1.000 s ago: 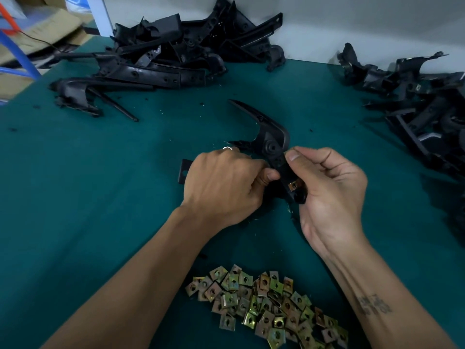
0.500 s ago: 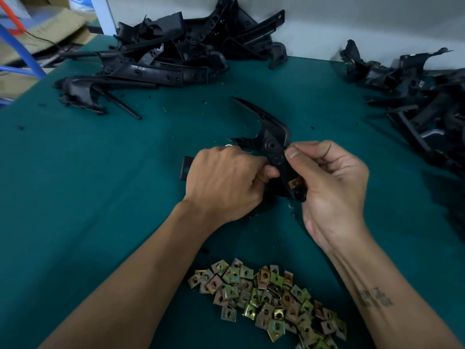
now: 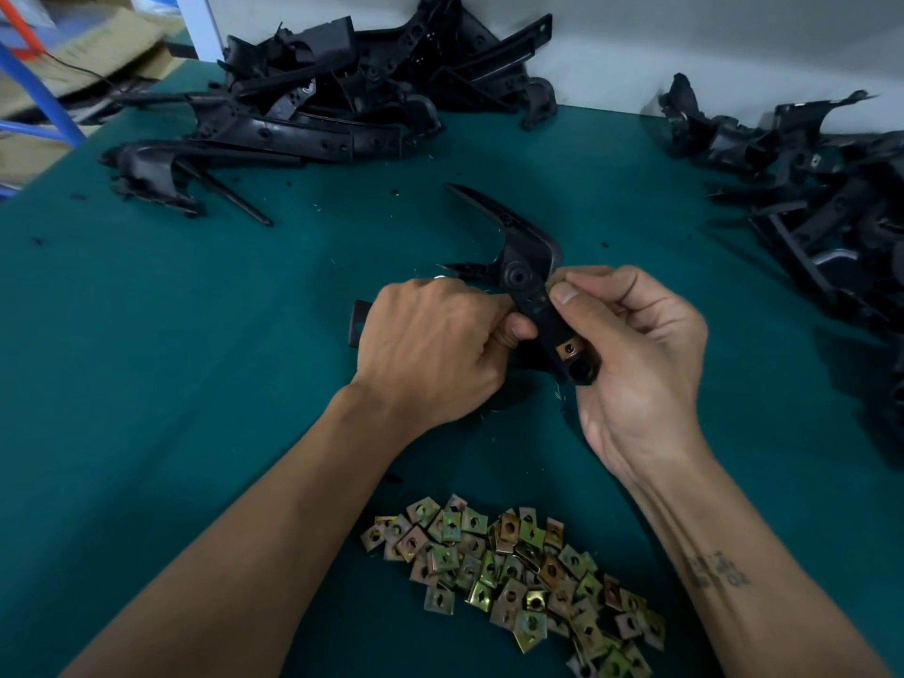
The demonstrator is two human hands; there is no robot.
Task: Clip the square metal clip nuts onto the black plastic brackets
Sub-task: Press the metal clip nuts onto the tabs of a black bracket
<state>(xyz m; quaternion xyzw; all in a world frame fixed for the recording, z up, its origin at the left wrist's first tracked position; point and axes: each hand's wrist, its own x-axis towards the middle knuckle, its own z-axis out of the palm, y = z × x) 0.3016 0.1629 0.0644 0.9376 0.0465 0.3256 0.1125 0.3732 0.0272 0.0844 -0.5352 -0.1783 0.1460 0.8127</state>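
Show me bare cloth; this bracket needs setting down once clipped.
Free: the green mat left of the left hand, below the far bracket pile; also between both piles. Crowded: right pile and the clip nuts.

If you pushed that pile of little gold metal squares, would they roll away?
Probably not. The clip nuts look flat and square, so they would likely slide and scatter over the green table rather than roll. They lie loosely heaped, so a push would probably spread the pile. Each looks small and thin, so likely light.
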